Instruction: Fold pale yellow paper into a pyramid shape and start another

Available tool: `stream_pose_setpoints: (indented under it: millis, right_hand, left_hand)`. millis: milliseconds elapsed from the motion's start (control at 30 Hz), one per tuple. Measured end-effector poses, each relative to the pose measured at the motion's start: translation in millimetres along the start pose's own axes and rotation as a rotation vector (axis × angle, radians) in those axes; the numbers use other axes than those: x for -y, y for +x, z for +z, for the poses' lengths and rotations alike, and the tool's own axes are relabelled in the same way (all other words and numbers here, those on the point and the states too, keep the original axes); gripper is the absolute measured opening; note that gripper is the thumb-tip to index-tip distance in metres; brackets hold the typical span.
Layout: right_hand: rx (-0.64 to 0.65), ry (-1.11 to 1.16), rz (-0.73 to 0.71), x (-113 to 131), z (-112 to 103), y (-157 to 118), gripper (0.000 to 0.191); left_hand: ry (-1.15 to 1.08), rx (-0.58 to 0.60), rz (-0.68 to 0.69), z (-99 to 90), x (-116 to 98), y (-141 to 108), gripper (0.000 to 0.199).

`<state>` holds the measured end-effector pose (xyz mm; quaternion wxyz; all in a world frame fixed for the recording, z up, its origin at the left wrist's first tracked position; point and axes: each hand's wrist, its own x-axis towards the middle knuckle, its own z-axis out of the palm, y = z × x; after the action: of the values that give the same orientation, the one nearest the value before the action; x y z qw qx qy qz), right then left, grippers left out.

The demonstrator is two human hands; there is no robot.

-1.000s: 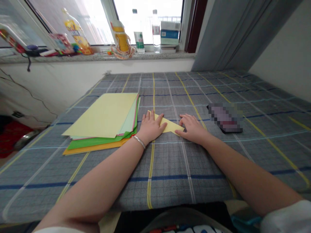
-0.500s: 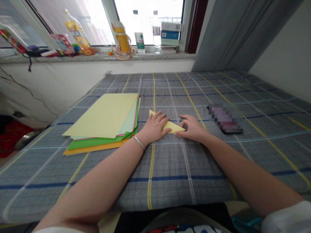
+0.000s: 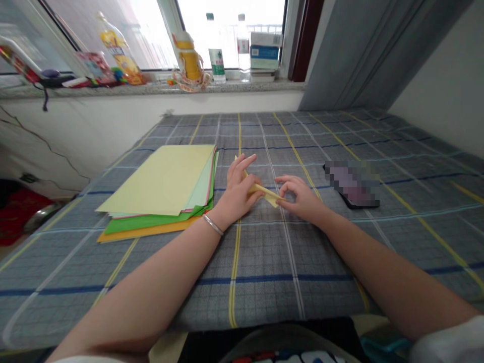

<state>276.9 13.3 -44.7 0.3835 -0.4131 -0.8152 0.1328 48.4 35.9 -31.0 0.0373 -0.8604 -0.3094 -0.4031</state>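
1. Left hand: closing around the folded yellow paper, which is gripped above the plaid sheet.
2. Right hand: curling inward, pinching the paper's right end.
3. Coloured paper stack: lying just left of the left hand.
4. Blurred flat object: lying right of the right hand.
5. Plastic bottles: standing on the stone windowsill.

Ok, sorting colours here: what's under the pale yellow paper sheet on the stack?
Edges of pale green paper, bright green paper and orange paper show; the rest is covered.

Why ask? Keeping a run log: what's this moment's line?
left hand: holds folded yellow paper | right hand: touches its corner
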Motion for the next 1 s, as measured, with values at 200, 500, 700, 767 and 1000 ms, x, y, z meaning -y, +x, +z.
stream_pose_setpoints:
  millis: [200, 500, 700, 767, 1000]
  right_hand:
    - [-0.201, -0.024, -0.17, 10.2, -7.9, 2.8, 0.016]
    - [-0.027, -0.145, -0.221, 14.0, -11.4, 2.2, 0.019]
    - [0.081, -0.159, -0.199, 5.1, -10.2, 2.8, 0.025]
    - [0.154, -0.142, -0.223, 3.8, -9.8, 2.6, 0.023]
    - [0.194, -0.199, -0.358, 12.2, -9.8, 2.0, 0.015]
  left_hand:
    - [0.073, -0.191, 0.052, -2.8, -10.9, 0.8, 0.009]
    - [0.127, -0.065, -0.19, -0.3, -5.3, 0.3, 0.006]
    - [-0.099, 0.128, -0.163, 6.4, 3.5, -1.0, 0.008]
    - [-0.034, 0.124, -0.171, 6.7, 3.7, -1.1, 0.01]
    - [0.1, 0.192, -0.105, 5.8, -1.9, -0.2, 0.014]
